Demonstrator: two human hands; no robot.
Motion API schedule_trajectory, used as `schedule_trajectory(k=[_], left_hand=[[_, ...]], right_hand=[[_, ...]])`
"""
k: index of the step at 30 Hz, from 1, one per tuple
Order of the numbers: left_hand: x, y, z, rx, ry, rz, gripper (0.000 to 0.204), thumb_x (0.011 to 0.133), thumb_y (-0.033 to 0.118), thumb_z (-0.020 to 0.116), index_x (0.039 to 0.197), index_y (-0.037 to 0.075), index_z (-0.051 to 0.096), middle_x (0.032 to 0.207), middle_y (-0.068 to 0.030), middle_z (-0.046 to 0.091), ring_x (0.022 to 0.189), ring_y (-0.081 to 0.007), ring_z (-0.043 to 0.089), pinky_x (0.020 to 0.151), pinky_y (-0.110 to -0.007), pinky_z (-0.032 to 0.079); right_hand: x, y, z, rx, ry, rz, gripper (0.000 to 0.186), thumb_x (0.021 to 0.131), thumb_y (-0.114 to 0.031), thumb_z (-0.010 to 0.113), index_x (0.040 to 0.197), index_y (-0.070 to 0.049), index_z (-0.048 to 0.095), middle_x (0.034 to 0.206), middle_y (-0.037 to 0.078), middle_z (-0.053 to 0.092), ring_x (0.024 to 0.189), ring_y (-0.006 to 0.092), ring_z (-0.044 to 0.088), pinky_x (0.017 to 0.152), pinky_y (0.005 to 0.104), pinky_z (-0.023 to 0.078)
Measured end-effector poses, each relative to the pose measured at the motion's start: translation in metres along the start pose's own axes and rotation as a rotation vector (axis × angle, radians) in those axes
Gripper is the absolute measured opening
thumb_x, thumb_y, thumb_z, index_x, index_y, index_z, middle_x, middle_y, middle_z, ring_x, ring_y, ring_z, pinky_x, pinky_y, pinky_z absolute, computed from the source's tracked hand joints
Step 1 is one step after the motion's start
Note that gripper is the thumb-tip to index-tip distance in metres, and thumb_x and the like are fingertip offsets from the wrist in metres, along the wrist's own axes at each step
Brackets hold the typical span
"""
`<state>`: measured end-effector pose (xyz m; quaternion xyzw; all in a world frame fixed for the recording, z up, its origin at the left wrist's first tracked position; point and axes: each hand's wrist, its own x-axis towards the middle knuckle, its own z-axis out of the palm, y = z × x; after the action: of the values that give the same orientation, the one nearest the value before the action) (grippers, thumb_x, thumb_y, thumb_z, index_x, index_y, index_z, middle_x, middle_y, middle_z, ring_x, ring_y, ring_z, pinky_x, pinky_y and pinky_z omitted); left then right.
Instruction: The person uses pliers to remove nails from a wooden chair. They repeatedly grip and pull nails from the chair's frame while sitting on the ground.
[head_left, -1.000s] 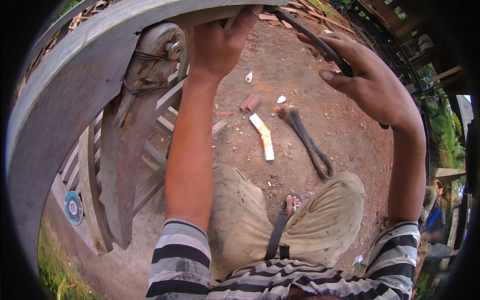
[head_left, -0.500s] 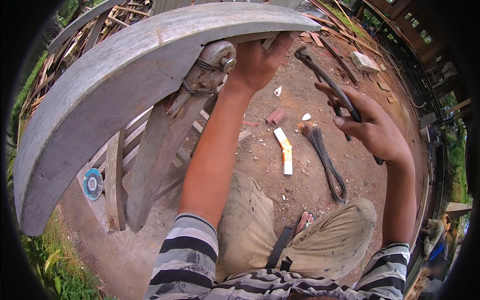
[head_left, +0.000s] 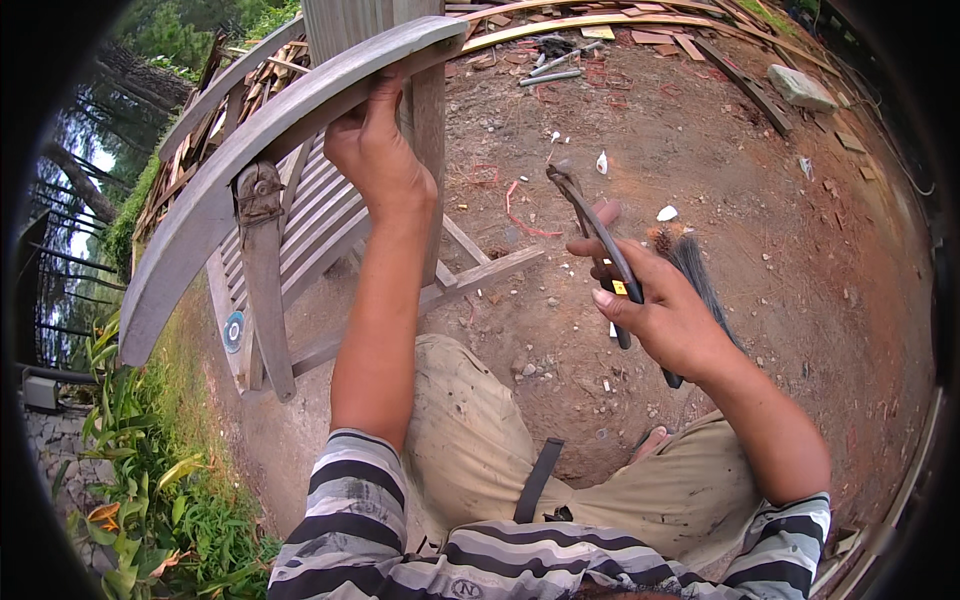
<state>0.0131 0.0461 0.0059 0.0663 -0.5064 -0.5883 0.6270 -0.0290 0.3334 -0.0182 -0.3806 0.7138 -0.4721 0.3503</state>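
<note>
My left hand (head_left: 385, 165) is closed on the underside of a curved grey wooden armrest (head_left: 240, 140), its thumb pressed up near the far end; some fingertips are hidden. Below the armrest, a slanted wooden support (head_left: 263, 290) is bound with wire near its top. The armrest belongs to a weathered slatted bench or chair (head_left: 320, 225). In my right hand (head_left: 660, 300) are metal pincers (head_left: 610, 240) with dark handles held apart. Their head points away from me and touches nothing. Behind that hand lies a bundle of thin dark wire (head_left: 700, 275) on the ground.
A blue-rimmed disc (head_left: 234, 332) rests on the bench's lower left part. White scraps (head_left: 667, 213) and red strands (head_left: 520, 210) lie on the dirt. Planks (head_left: 745, 85) and a pale block (head_left: 802, 88) are at the back right. Plants (head_left: 150, 500) grow at the left.
The view has shifted, so the armrest looks smaller and more of the bench shows. My right hand and the pincers appear lower and further left, now covering much of the white-and-orange boxes.
</note>
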Motion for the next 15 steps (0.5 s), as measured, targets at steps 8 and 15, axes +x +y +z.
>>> schedule_trajectory(k=[8, 15], left_hand=[[0.012, 0.018, -0.011, 0.152, -0.131, -0.174, 0.038, 0.095, 0.017, 0.077, 0.129, 0.008, 0.063, 0.121, -0.0073, 0.069, 0.108, -0.0268, 0.066, 0.095, -0.042, 0.054], [0.01, 0.031, -0.021, 0.192, -0.1, -0.323, 0.033, 0.098, 0.023, 0.074, 0.126, 0.011, 0.064, 0.119, -0.0067, 0.067, 0.105, -0.0244, 0.064, 0.094, -0.041, 0.052]], right_hand=[[0.037, 0.04, 0.003, 0.205, -0.086, -0.048, 0.044, 0.095, -0.014, 0.065, 0.138, -0.006, 0.062, 0.124, 0.018, 0.06, 0.11, 0.0327, 0.062, 0.098, 0.0437, 0.047], [0.059, 0.036, 0.016, 0.346, -0.173, -0.109, 0.042, 0.094, -0.013, 0.065, 0.135, -0.005, 0.061, 0.132, 0.021, 0.057, 0.122, 0.0329, 0.059, 0.104, 0.0429, 0.045]])
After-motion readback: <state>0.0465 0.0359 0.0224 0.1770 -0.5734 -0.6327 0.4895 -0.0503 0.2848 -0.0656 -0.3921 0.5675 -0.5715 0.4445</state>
